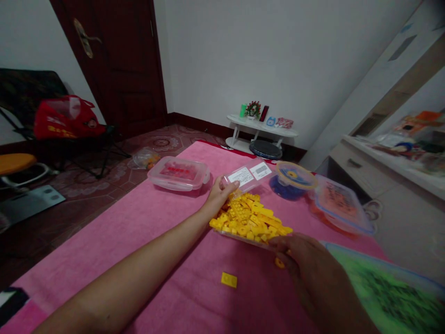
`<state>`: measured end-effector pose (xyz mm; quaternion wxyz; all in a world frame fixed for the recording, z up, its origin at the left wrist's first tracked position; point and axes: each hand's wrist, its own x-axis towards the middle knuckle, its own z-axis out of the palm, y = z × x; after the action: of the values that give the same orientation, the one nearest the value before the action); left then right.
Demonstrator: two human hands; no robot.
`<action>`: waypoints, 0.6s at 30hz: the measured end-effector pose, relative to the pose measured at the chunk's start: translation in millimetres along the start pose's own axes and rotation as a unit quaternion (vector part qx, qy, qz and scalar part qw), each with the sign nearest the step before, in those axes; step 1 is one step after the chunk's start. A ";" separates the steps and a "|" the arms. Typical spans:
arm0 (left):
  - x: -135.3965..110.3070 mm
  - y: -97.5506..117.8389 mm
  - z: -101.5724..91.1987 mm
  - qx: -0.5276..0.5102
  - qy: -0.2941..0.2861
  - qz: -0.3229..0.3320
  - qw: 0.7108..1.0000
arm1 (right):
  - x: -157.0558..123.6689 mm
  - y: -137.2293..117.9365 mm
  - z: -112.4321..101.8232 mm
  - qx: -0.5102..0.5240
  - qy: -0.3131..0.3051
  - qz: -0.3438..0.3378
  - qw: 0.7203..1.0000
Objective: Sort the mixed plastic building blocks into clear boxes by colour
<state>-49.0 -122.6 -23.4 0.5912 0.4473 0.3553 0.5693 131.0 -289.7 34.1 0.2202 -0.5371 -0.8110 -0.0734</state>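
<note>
A clear plastic clamshell box (266, 245) heaped with yellow building bricks (248, 218) is in the middle of the pink-covered table. Its lid (245, 178), with white printed labels, is folded back on the far side. My left hand (222, 192) grips the box at its far left, thumb over the lid's edge. At the near right corner, the fingers of my right hand (313, 266) close on the rim; the hand is slightly blurred. A round yellow piece (279, 263) shows just under those fingers. One flat yellow brick (229, 279) lies on the cloth in front of the box.
A lidded box of red pieces (179, 174) stands left. To the right are a round tub of blue pieces (292, 181), an orange-filled box (339, 204) and a green-filled box (385, 283). A white shelf (262, 125) stands beyond the table.
</note>
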 end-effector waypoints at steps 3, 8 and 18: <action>0.2 6.5 -5.3 0.050 -0.022 0.070 0.996 | 5.1 5.7 -6.8 0.032 -0.007 0.088 0.996; -1.8 16.2 -11.6 0.125 -0.069 0.198 0.970 | 3.8 21.4 -9.9 0.112 -0.009 0.220 0.969; -35.9 64.4 -31.6 -0.005 0.012 0.145 0.989 | -7.1 40.6 -12.8 0.160 0.097 0.312 0.931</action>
<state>-104.8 -157.4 22.5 0.5000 0.4843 0.2909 0.6564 173.6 -283.5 37.7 0.3931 -0.7108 -0.5781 0.0779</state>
